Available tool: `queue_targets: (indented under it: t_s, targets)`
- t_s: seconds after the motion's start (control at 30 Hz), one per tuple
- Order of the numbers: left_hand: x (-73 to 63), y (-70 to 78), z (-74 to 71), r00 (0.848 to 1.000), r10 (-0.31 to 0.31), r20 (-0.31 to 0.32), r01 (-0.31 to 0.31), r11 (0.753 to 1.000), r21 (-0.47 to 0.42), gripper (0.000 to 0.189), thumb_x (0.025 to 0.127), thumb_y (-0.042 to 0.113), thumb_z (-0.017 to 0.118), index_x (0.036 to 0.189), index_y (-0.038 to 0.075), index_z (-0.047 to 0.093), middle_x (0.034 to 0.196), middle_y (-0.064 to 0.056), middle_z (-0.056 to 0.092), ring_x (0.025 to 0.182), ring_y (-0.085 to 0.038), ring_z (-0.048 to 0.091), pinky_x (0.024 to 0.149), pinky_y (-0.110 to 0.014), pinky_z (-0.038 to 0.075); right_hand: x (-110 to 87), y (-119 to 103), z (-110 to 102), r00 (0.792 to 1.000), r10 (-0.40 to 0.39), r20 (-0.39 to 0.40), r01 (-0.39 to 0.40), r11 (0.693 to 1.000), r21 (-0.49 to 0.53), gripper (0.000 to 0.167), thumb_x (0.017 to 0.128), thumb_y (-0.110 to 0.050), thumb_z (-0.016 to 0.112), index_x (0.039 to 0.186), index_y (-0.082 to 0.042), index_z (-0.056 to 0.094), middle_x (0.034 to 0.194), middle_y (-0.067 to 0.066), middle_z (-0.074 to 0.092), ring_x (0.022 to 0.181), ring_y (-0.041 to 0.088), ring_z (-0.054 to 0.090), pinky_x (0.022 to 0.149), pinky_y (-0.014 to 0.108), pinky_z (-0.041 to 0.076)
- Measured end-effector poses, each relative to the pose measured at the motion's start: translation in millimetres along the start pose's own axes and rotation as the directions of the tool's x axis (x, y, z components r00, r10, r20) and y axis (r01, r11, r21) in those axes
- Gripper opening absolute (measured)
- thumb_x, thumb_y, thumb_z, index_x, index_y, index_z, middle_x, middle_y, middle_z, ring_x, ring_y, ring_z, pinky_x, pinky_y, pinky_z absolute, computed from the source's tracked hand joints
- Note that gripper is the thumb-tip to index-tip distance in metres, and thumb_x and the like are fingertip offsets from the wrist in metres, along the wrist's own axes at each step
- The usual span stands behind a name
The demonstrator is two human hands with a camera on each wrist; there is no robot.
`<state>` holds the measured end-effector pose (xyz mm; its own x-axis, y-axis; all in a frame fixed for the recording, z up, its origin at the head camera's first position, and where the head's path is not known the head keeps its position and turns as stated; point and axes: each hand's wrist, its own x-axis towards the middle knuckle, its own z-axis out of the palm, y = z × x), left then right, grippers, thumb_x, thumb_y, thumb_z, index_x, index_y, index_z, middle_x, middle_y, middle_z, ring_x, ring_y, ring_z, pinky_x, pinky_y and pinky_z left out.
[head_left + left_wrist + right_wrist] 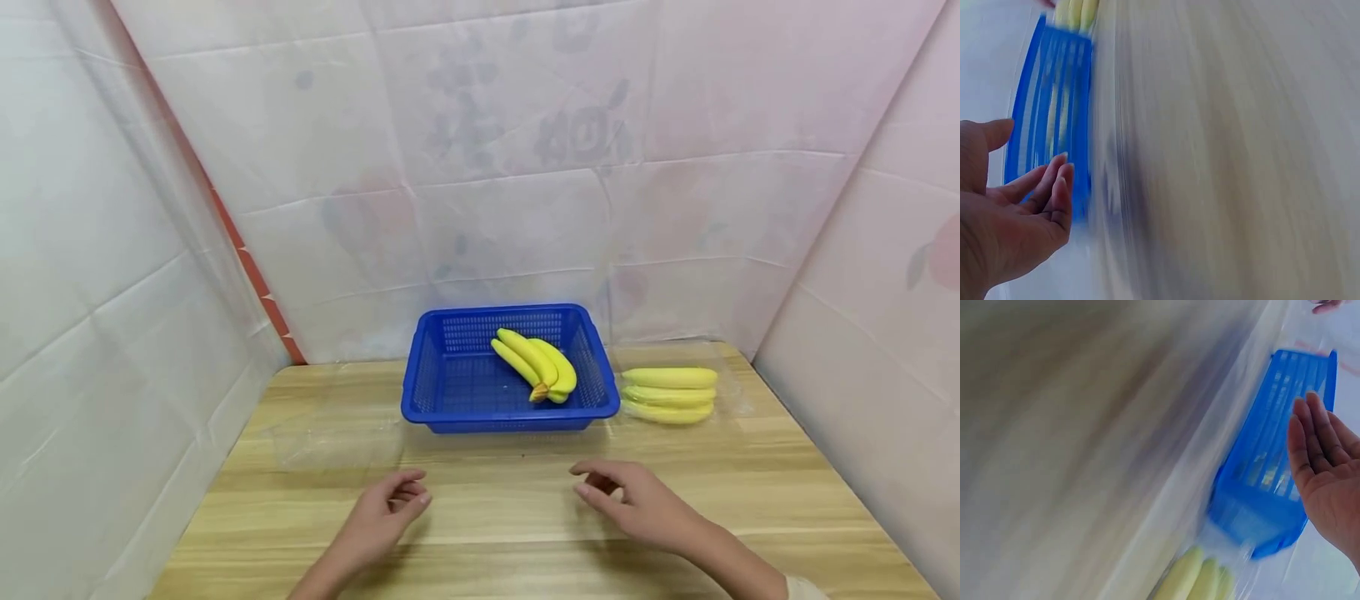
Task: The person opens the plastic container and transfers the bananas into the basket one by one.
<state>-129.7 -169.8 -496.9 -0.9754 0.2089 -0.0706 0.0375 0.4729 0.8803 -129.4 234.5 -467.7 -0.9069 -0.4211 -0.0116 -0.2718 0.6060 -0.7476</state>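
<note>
In the head view both hands hover over the front of the wooden table, apart from each other and holding nothing. My left hand [382, 512], fingers loosely bent, is in front of the left side of a blue plastic basket [510, 424]. Facing it, my right hand [637, 504] is in front of the basket's right side, its fingers also relaxed. A bunch of yellow bananas [536, 362] lies inside the basket, toward the right. Beside the basket on the right, more bananas [670, 396] lie in a clear plastic bag. The wrist views are blurred, with the basket beyond each hand.
A crumpled sheet or bag of clear plastic [337, 442] lies on the table [495, 550] left of the basket. Pale printed sheeting [480, 208] hangs close behind the basket and along both sides of the table.
</note>
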Motion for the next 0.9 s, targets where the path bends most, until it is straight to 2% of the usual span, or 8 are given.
queue_targets:
  t_s: [0.17, 0.33, 0.43, 0.57, 0.67, 0.7, 0.8, 0.9]
  targets:
    - [6.4, 13.0, 27.4, 0.994, 0.092, 0.067, -0.093, 0.996, 0.017, 0.045, 0.104, 0.031, 0.071, 0.137, 0.001, 0.066, 0.116, -0.005, 0.074, 0.103, -0.002, 0.065, 0.084, -0.019, 0.051, -16.8, 15, -17, 0.978, 0.059, -0.201, -0.069, 0.997, -0.042, 0.03, 0.11, -0.035, 0.061, 0.123, -0.013, 0.077, 0.099, -0.005, 0.079, 0.086, -0.005, 0.063, 0.068, 0.022, 0.052]
    - [9.0, 17.9, 40.7, 0.986, 0.131, 0.101, -0.131, 0.991, 0.002, 0.046, 0.104, 0.033, 0.071, 0.137, 0.001, 0.066, 0.118, -0.008, 0.074, 0.104, -0.002, 0.065, 0.086, -0.019, 0.05, -26.9, 26, -34, 0.918, 0.1, -0.385, -0.145, 0.985, -0.092, 0.027, 0.109, -0.033, 0.062, 0.12, -0.014, 0.078, 0.098, -0.002, 0.078, 0.085, -0.005, 0.062, 0.068, 0.022, 0.051]
    - [11.9, 19.8, 44.4, 0.984, 0.125, 0.128, -0.12, 0.992, -0.046, 0.046, 0.105, 0.034, 0.069, 0.138, 0.002, 0.066, 0.119, -0.007, 0.074, 0.105, -0.002, 0.065, 0.087, -0.019, 0.052, -29.2, 34, -42, 0.868, 0.139, -0.476, -0.213, 0.971, -0.105, 0.032, 0.11, -0.037, 0.061, 0.123, -0.012, 0.077, 0.107, 0.006, 0.079, 0.093, -0.008, 0.059, 0.069, 0.022, 0.05]
    - [16.3, 22.7, 47.9, 0.981, 0.12, 0.152, -0.101, 0.987, -0.123, 0.045, 0.106, 0.031, 0.068, 0.138, -0.001, 0.065, 0.121, -0.009, 0.074, 0.106, -0.003, 0.065, 0.088, -0.019, 0.055, -27.1, 46, -48, 0.757, 0.204, -0.62, -0.297, 0.954, -0.049, 0.034, 0.108, -0.038, 0.063, 0.123, -0.011, 0.076, 0.118, 0.014, 0.078, 0.099, -0.011, 0.053, 0.073, 0.017, 0.047]
    - [19.3, 25.6, 51.4, 0.98, 0.124, 0.158, -0.101, 0.984, -0.144, 0.044, 0.106, 0.029, 0.068, 0.138, -0.002, 0.065, 0.121, -0.01, 0.074, 0.106, -0.003, 0.065, 0.088, -0.019, 0.055, -21.4, 53, -53, 0.664, 0.239, -0.709, -0.301, 0.953, 0.039, 0.038, 0.107, -0.034, 0.064, 0.132, -0.006, 0.072, 0.13, 0.019, 0.073, 0.109, 0.006, 0.06, 0.085, 0.022, 0.046]
    - [20.4, 26.8, 53.1, 0.979, 0.125, 0.159, -0.102, 0.984, -0.148, 0.044, 0.106, 0.029, 0.068, 0.138, -0.002, 0.065, 0.121, -0.01, 0.074, 0.106, -0.003, 0.065, 0.088, -0.018, 0.055, -19.2, 56, -56, 0.643, 0.252, -0.723, -0.296, 0.953, 0.068, 0.042, 0.108, -0.034, 0.063, 0.138, -0.004, 0.068, 0.136, 0.023, 0.069, 0.118, 0.017, 0.06, 0.093, 0.028, 0.047]
    - [24.2, 29.6, 59.5, 0.979, 0.13, 0.158, -0.105, 0.982, -0.156, 0.043, 0.106, 0.028, 0.067, 0.138, -0.001, 0.065, 0.121, -0.011, 0.074, 0.106, -0.004, 0.065, 0.088, -0.018, 0.055, -11.1, 64, -69, 0.623, 0.294, -0.725, -0.288, 0.948, 0.137, 0.06, 0.108, -0.036, 0.06, 0.155, 0.0, 0.05, 0.157, 0.031, 0.049, 0.143, 0.048, 0.044, 0.115, 0.058, 0.039]
    - [29.0, 31.9, 66.8, 0.979, 0.13, 0.158, -0.106, 0.982, -0.154, 0.043, 0.106, 0.028, 0.067, 0.138, -0.001, 0.066, 0.122, -0.011, 0.074, 0.107, -0.005, 0.064, 0.089, -0.018, 0.054, -1.5, 76, -83, 0.63, 0.338, -0.7, -0.331, 0.931, 0.151, 0.075, 0.109, -0.043, 0.057, 0.164, 0.001, 0.034, 0.169, 0.036, 0.029, 0.154, 0.062, 0.023, 0.118, 0.08, 0.022]
